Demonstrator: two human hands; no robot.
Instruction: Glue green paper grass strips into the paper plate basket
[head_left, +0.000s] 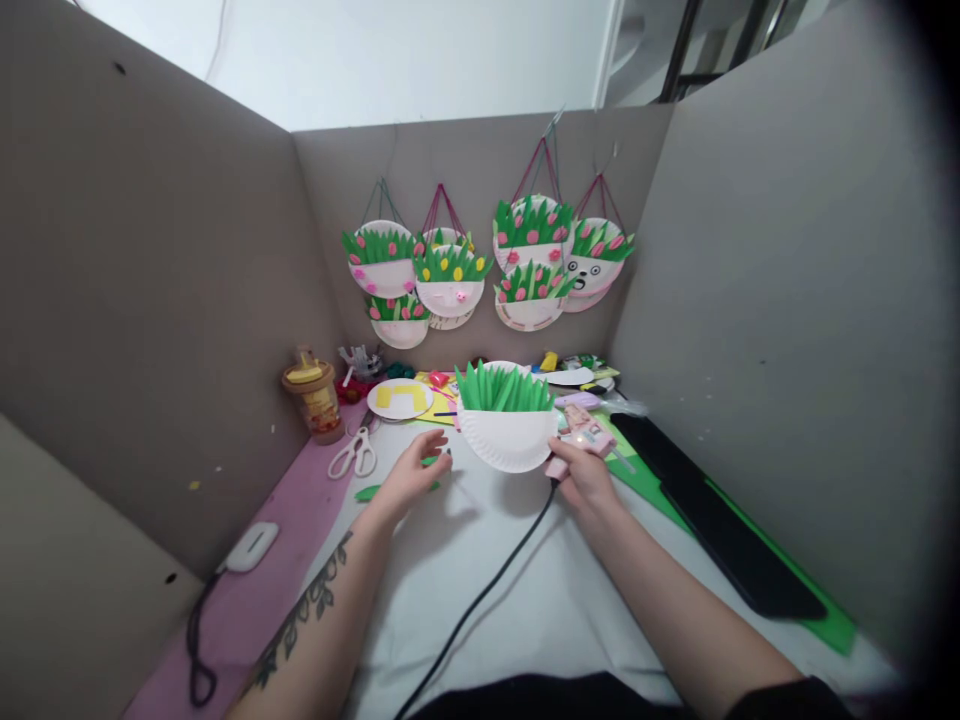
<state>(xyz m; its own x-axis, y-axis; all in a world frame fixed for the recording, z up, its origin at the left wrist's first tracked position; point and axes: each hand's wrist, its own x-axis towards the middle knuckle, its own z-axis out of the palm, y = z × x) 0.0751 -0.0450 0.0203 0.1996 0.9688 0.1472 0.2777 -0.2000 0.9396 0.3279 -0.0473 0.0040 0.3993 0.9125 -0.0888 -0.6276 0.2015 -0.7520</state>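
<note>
My right hand (pixel 589 475) pinches the lower right rim of a white paper plate pocket (pixel 504 440), held upright above the table. Green paper grass blades (pixel 499 390) stand up out of the pocket in front of its back plate. Beside that hand lies a pink glue gun (pixel 589 432), partly covered by the hand, with a black cord (pixel 491 585) running toward me. My left hand (pixel 416 470) is left of the plate, apart from it, fingers curved and spread with nothing visibly held. Close by it on the table are green paper leaf pieces (pixel 367 493), partly hidden behind the hand.
White scissors (pixel 352 455), a lidded cup (pixel 319 405) and a plate with yellow paper (pixel 400 399) are at left. Several finished plate pockets (pixel 450 295) hang on the back panel. A black flat strip (pixel 739 545) lies along the right wall; a white adapter (pixel 253 546) is front left.
</note>
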